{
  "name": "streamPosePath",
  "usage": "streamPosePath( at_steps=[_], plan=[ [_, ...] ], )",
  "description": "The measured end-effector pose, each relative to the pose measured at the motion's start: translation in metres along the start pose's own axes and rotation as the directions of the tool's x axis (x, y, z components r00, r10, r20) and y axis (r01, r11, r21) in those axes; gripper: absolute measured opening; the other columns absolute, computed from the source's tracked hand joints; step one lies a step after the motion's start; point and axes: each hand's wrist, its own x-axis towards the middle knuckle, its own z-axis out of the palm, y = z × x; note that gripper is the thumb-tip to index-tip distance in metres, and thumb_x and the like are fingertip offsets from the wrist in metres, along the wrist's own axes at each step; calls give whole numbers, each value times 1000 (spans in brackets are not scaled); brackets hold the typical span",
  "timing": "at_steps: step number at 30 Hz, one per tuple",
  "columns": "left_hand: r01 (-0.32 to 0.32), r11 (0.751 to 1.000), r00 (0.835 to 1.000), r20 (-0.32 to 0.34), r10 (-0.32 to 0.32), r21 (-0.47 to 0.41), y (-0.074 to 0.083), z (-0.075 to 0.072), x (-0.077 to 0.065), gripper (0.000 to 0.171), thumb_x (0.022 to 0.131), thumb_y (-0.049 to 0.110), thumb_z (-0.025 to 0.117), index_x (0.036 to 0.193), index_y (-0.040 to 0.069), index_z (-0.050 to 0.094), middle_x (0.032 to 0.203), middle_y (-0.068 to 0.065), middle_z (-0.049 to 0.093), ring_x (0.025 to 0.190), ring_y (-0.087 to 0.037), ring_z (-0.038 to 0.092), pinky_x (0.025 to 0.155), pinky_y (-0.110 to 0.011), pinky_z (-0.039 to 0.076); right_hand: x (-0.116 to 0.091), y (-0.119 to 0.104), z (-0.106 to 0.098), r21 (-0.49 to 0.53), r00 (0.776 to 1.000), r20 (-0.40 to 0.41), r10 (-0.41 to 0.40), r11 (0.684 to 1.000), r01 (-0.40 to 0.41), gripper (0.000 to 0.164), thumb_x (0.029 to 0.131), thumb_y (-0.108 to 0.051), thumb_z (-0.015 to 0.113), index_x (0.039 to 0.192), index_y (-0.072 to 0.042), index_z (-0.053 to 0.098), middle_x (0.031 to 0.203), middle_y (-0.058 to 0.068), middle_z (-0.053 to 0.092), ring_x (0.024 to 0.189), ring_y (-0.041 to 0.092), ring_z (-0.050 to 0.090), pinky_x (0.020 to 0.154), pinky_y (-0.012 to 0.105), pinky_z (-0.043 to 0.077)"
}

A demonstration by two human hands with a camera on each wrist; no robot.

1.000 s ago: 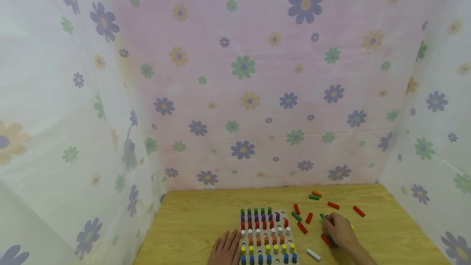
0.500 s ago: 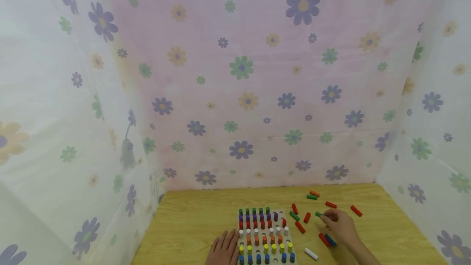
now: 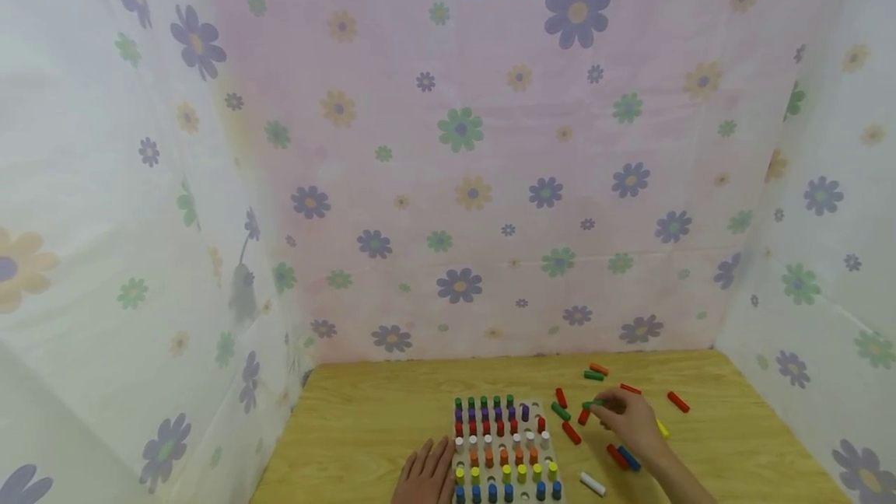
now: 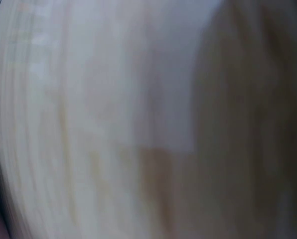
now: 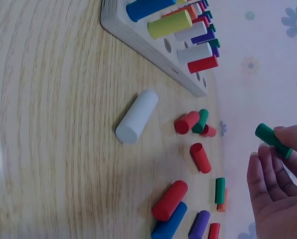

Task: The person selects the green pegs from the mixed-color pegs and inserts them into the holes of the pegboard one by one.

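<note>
My right hand pinches a green peg between thumb and fingertips, held above the table to the right of the wooden pegboard. The other fingers of that hand stretch out below the peg in the right wrist view. Flat beside the board's left edge lies my left hand, fingers straight and fingertips right at the board. Rows of green, purple, red, white, orange, yellow and blue pegs stand upright in the board, with some bare holes among them. The left wrist view is a blur of wood grain and shadow.
Loose pegs lie right of the board: a white peg, a red peg against a blue peg, a purple peg, a yellow peg, and several red and green ones. An orange peg lies farther back. Flowered sheets surround the table.
My right hand has lifted from among the loose pegs and moved left toward the board with the green peg. My left hand has stayed beside the board.
</note>
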Motion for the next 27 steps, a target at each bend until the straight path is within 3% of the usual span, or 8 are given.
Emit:
streamPosePath(
  at_steps=[6, 11, 20, 27],
  plan=[
    [-8, 1000, 1000, 23, 8, 3, -1, -5, 1, 68, 109, 61, 14, 155, 26, 48, 156, 3, 49, 145, -30, 44, 119, -53, 37, 2, -10, 10, -14, 1000, 4, -24, 1000, 24, 18, 92, -9, 77, 105, 1, 72, 89, 7, 71, 79, 28, 70, 65, 39, 64],
    [-7, 1000, 999, 42, 7, -14, 1, -7, 0, 69, 108, 62, 13, 156, 25, 47, 158, 2, 47, 147, -31, 41, 121, -53, 34, 5, -14, 19, -9, 999, 13, -39, 999, 39, 14, 92, -8, 77, 103, -1, 74, 87, 5, 70, 79, 25, 69, 62, 32, 61],
    [-10, 1000, 1000, 18, 10, -19, 2, -8, -2, 65, 110, 59, 17, 155, 25, 48, 156, 2, 49, 145, -31, 43, 121, -52, 35, 7, -20, 34, 55, 996, 66, -54, 997, 50, 21, 97, -4, 69, 114, 7, 71, 96, 16, 72, 84, 33, 70, 70, 43, 65],
    [-12, 1000, 1000, 15, 12, -4, 1, -7, -1, 65, 110, 58, 16, 155, 24, 49, 156, 2, 49, 145, -30, 43, 120, -53, 36, 10, -18, 49, 25, 997, 52, -62, 998, 61, 22, 97, -6, 70, 114, 8, 70, 93, 9, 72, 85, 30, 71, 66, 32, 63]
  ],
)
